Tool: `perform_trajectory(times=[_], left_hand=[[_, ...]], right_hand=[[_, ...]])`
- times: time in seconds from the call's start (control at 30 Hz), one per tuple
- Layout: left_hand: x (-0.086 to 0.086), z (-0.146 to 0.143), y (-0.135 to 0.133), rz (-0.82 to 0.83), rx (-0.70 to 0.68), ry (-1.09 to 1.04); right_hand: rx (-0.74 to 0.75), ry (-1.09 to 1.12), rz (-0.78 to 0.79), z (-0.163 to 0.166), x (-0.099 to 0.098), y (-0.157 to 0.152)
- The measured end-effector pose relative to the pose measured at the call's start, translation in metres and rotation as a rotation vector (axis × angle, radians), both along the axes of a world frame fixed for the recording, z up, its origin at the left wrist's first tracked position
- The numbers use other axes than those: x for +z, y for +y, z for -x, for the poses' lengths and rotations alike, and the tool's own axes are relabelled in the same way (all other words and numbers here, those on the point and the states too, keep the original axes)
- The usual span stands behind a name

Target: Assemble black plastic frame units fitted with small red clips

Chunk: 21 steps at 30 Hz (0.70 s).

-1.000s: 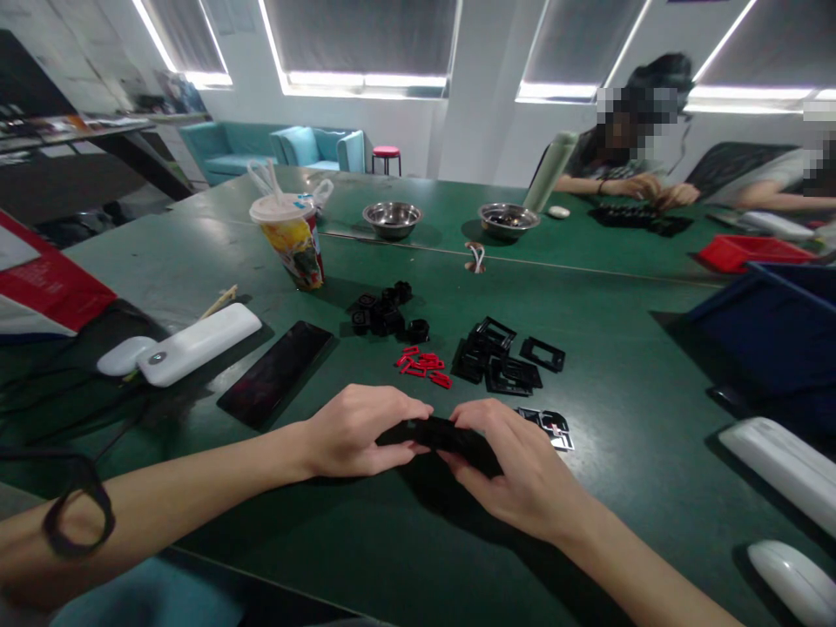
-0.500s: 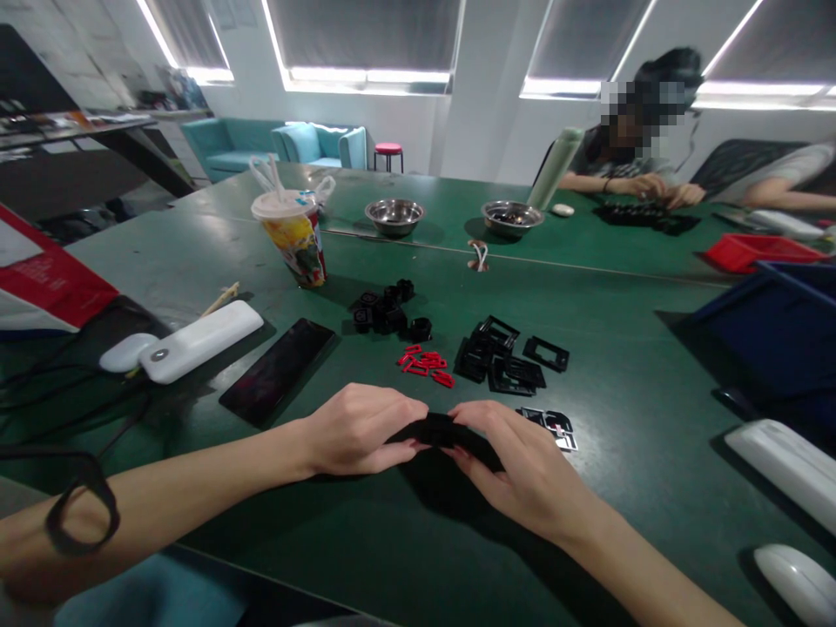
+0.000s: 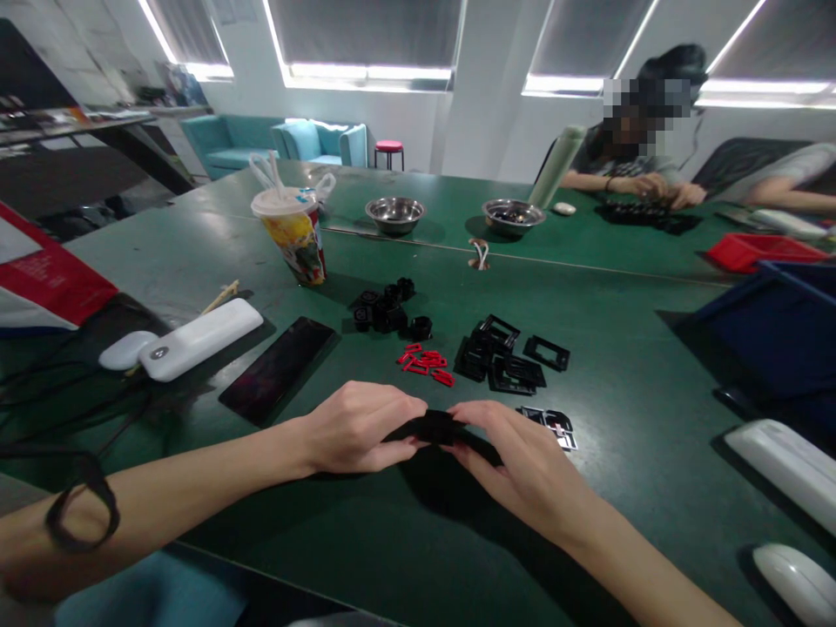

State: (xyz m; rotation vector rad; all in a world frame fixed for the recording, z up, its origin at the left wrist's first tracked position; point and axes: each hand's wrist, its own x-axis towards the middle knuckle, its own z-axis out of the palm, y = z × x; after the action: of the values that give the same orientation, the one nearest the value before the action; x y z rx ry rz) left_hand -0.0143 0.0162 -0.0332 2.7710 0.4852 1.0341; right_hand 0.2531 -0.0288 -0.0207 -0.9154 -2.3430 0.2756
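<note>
Here, black part [image 3: 437, 428]: a slim, matt-looking dark piece, gently bowed along its top, spans the gap between two hands above the near side of a green table [image 3: 366, 531]; its ends are covered and finer detail sinks into shadow.
Left hand [image 3: 359, 427]: clamped on the part's left end.
Right hand [image 3: 515, 457]: clamped on the opposite end, gripping from above and below.
Black frames [image 3: 475, 353]: flat, glossy rectangles with cut-out middles, heaped beyond the right hand, one lying just apart.
Red pieces [image 3: 442, 378]: small, thin and bright, several with open centres, scattered left of the frames.
Black blocks [image 3: 390, 316]: chunky and angular, clustered behind the red pieces.
Shiny pieces [image 3: 558, 424]: flat, black and silver, partly hidden by the right hand.
Metal bowls [image 3: 395, 215]: two, round and polished, stand farther back.
Phone [image 3: 279, 370]: a smooth, dark slab beside the left hand.
</note>
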Motion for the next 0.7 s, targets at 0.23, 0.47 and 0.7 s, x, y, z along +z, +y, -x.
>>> perform_trajectory(times=[0.23,0.47,0.7], left_hand=[[0.0005,-0.0012,-0.0008,0.007,-0.008,0.005],[0.0006,-0.0015,-0.002,0.003,0.022,0.017],[0.0001,-0.0005,0.001,-0.082,-0.032,-0.012]], right_hand=[[-0.007,0.002,0.057,-0.0004,0.0016,-0.0011],[-0.011,-0.02,0.048,-0.0002,0.0019,-0.0005],[0.027,-0.047,-0.177,-0.0032,-0.0012,0.0016]])
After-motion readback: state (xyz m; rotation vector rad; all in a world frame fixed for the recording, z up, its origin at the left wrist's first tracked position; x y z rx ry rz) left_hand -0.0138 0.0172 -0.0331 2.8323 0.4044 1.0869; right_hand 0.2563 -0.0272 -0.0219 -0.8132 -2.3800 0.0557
